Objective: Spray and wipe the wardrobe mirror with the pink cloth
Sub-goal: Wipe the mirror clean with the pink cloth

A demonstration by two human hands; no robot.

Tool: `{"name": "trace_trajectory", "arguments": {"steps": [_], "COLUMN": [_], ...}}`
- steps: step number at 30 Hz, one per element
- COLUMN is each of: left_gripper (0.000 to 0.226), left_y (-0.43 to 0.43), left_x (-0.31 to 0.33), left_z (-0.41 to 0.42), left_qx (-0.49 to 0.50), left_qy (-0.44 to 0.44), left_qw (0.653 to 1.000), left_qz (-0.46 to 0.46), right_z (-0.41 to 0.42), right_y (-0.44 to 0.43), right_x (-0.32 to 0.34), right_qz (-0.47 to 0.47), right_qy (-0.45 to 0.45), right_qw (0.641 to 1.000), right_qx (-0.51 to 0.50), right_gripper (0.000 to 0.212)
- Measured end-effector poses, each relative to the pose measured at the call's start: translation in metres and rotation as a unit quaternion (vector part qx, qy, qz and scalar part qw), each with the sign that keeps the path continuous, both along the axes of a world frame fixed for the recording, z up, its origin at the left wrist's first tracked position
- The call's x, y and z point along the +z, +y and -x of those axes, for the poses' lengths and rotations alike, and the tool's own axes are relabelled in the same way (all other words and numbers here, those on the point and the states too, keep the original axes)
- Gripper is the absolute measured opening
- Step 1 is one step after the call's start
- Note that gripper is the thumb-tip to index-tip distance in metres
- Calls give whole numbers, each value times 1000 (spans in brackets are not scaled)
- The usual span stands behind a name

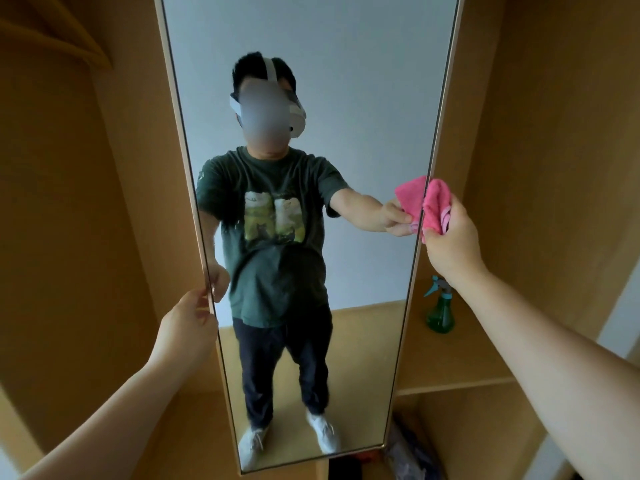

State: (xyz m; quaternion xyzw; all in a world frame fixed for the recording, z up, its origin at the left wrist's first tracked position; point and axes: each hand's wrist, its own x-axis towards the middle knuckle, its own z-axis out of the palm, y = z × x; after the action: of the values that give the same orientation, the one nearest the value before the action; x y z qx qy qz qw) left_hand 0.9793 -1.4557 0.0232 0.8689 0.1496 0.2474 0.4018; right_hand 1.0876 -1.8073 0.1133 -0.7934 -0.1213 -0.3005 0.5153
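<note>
Left hand [187,320] pinches mirror [346,98] edge, right hand [450,237] grips cloth [437,202]; we'd wipe inward, overlapping strokes, even pressure.

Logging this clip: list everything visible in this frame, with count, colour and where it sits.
mirror: one, pale frame, tall, centre; reflects the person
pink cloth: one, pink, bunched at the mirror's right edge
spray bottle: one, green with teal trigger, upright on the shelf, partly behind the right forearm
shelf: one, tan wood, right of the mirror
wardrobe: one, tan wood, panels on both sides
dark items: count unclear, under the shelf, bottom right
left hand: one, grips the mirror's left edge
right hand: one, holds the pink cloth
</note>
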Motion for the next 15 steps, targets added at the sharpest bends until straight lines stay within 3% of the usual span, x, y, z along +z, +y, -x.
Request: {"name": "trace_trajectory", "arguments": {"steps": [15], "left_gripper": [42], "left_y": [-3], "left_x": [-39], "left_z": [4], "left_qx": [-4], "left_qy": [21], "left_qw": [1000], "left_qz": [10], "right_z": [6], "right_y": [2], "right_x": [-49], "right_qz": [-11], "right_qy": [39], "right_qw": [999], "right_qx": [-2], "right_gripper": [58]}}
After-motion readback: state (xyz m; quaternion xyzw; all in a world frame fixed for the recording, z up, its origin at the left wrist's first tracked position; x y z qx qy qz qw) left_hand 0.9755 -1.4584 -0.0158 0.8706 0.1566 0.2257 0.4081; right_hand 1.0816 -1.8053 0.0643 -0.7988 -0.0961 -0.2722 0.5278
